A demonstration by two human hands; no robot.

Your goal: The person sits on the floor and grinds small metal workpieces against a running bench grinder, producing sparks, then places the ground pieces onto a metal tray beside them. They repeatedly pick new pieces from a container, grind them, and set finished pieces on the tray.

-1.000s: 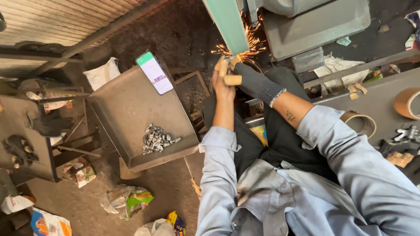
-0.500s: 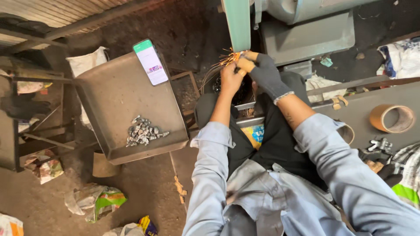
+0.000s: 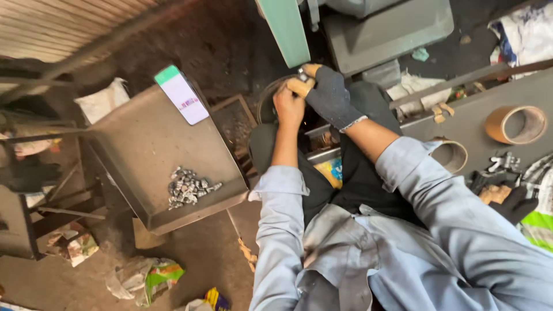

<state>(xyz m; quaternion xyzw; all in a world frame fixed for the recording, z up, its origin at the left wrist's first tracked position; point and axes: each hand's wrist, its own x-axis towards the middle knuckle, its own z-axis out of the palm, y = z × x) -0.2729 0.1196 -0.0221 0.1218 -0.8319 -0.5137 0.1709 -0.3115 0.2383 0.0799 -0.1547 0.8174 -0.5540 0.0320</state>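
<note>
My bare left hand (image 3: 288,106) and my right hand (image 3: 329,95), in a dark glove with tan fingertips, meet at the top centre. Together they pinch a small metal piece (image 3: 302,74) close to a dark round wheel (image 3: 266,99) below a green machine part (image 3: 285,29). No sparks show. Much of the piece is hidden by the fingers. To the left stands a grey metal tray (image 3: 144,150) with a pile of several small shiny metal pieces (image 3: 187,187) and a phone (image 3: 181,95) with a lit screen leaning on its far rim.
A grey bench on the right carries two rolls of brown tape (image 3: 514,124) (image 3: 449,155) and a spare pair of gloves (image 3: 501,198). A grey machine housing (image 3: 386,26) sits behind the hands. Bags and litter (image 3: 147,276) lie on the dirt floor.
Sparks flew at the wheel one second ago and faded; none show now. Both hands have stayed together at the wheel, and the view has shifted closer.
</note>
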